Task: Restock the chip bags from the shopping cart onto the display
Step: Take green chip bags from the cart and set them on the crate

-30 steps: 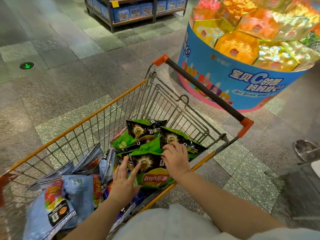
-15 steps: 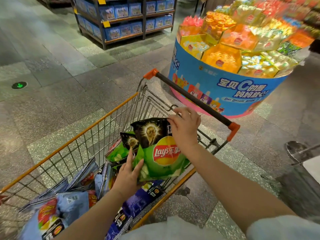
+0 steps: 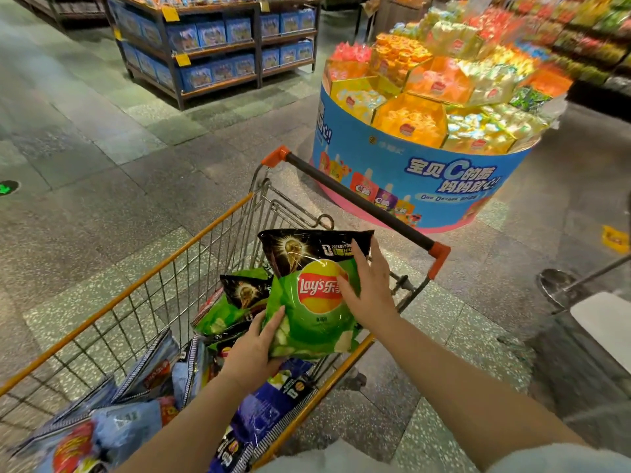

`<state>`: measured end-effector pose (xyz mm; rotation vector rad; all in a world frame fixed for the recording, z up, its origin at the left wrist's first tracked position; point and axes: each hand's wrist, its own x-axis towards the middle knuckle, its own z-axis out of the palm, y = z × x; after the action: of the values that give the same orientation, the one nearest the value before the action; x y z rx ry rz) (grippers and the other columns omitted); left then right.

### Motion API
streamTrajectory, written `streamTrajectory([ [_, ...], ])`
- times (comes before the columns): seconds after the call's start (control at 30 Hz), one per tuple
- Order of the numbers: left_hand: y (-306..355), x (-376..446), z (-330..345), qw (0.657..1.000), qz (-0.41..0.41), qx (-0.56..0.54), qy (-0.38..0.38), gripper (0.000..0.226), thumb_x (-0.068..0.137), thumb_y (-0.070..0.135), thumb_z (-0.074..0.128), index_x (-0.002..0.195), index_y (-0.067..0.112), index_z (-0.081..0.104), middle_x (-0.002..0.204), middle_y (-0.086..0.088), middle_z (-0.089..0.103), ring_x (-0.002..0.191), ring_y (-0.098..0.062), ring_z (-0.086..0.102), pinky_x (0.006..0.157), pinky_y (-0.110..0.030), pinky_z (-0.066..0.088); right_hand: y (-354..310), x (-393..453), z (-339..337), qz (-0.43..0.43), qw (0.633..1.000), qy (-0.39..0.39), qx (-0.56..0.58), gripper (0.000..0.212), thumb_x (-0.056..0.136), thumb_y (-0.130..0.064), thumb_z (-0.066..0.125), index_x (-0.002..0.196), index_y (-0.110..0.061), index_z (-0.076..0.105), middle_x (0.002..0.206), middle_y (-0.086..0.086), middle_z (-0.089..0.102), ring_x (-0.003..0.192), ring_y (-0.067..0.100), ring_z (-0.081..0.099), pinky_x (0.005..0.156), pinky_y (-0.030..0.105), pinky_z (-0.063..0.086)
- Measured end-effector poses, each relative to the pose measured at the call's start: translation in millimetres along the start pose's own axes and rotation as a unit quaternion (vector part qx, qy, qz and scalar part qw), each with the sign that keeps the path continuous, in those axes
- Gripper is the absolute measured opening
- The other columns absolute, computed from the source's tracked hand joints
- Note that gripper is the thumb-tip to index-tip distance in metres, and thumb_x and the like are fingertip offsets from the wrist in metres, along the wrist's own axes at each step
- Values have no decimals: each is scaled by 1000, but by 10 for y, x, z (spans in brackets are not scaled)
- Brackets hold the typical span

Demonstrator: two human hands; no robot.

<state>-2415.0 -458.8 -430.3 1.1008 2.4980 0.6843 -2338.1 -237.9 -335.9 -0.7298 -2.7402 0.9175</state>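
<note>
Currently 2 hands are lifting a green chip bag (image 3: 309, 302) above the shopping cart (image 3: 191, 233); left hand (image 3: 251, 353) is gripping its bottom corner, right hand (image 3: 370, 291) lying flat on its front; next, probably carrying it to a display, maybe the round display (image 3: 426, 172) at 1 o'clock.

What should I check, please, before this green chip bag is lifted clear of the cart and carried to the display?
1. Left hand holds the green chip bag at its bottom edge: ok.
2. Right hand only lies flat on the bag's front, no grip: not ok.
3. Bag above the cart rim: ok.
4. Bag clear of the cart handle: ok.
5. Chip display in view: cannot tell.
</note>
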Motion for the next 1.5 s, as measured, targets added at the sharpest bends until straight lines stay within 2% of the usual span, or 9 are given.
streamTrajectory([
  [0.1, -14, 7, -2, 999, -38, -28, -18, 97, 87, 36, 64, 132, 45, -22, 158, -5, 6, 122, -26, 50, 101, -36, 43, 224, -251, 126, 53, 993, -106, -11, 90, 89, -50, 57, 139, -49, -18, 160, 1, -7, 147, 24, 2, 118, 48, 16],
  [0.27, -6, -8, -6, 996, -67, -61, -25, 100, 88, 28, 65, 130, 51, -23, 156, -4, 10, 122, -25, 50, 95, -35, 47, 258, -417, 251, 90, 977, -195, -8, 111, 80, -52, 68, 128, -54, -33, 145, 4, 44, 126, 23, 48, 106, 39, 39],
  [0.47, 154, -42, -107, 993, -78, -84, -8, 99, 87, 30, 66, 131, 53, -19, 155, -2, 16, 122, -21, 49, 94, -33, 46, 215, -458, 340, 57, 978, -201, 3, 123, 75, -45, 75, 114, -66, -39, 158, 0, 14, 136, 24, 36, 111, 49, 34],
  [0.7, 412, -82, -288, 990, -99, -79, 56, 102, 85, 33, 68, 132, 54, -20, 151, -5, 29, 125, -23, 46, 99, -37, 41, 145, -358, 143, 4, 983, -159, 87, 113, 80, -24, 75, 123, -72, -18, 154, -1, 24, 129, 13, 42, 107, 40, 40],
  [0.87, 668, -191, -451, 982, -118, -103, 103, 101, 84, 34, 69, 131, 57, -18, 151, -2, 34, 131, -22, 42, 104, -44, 40, 31, -248, -163, -51, 977, -183, 97, 102, 81, -24, 74, 147, -46, 0, 144, 3, 37, 125, 17, 43, 101, 34, 37],
  [1.03, 1000, -422, -609, 965, -157, -114, 174, 99, 85, 32, 68, 126, 60, -18, 153, -1, 29, 132, -23, 42, 104, -40, 40, -131, -214, -480, -137, 968, -190, 90, 100, 81, -25, 75, 147, -49, 2, 130, 7, 46, 116, 21, 48, 89, 27, 38],
  [1.13, 1166, -664, -643, 945, -189, -116, 239, 104, 84, 31, 70, 123, 69, -19, 149, -1, 36, 126, -23, 49, 101, -40, 44, -293, -242, -630, -198, 955, -208, 74, 102, 80, -30, 75, 144, -53, -1, 118, 1, 48, 115, 19, 48, 102, 39, 40],
  [1.3, 1444, -1316, -631, 905, -229, -102, 343, 105, 82, 28, 73, 123, 67, -15, 139, 14, 36, 119, -9, 46, 96, -28, 43, -581, -512, -637, -292, 914, -260, 109, 101, 78, -30, 76, 139, -61, 1, 146, -3, 36, 132, 14, 37, 112, 46, 33],
  [1.5, 1686, -2083, -672, 880, -272, -30, 388, 106, 79, 31, 74, 129, 62, -14, 142, -4, 45, 120, -27, 52, 91, -46, 49, -859, -1081, -629, -360, 882, -282, 112, 100, 81, -33, 74, 131, -66, -6, 155, -6, 24, 143, 14, 23, 114, 47, 30],
])
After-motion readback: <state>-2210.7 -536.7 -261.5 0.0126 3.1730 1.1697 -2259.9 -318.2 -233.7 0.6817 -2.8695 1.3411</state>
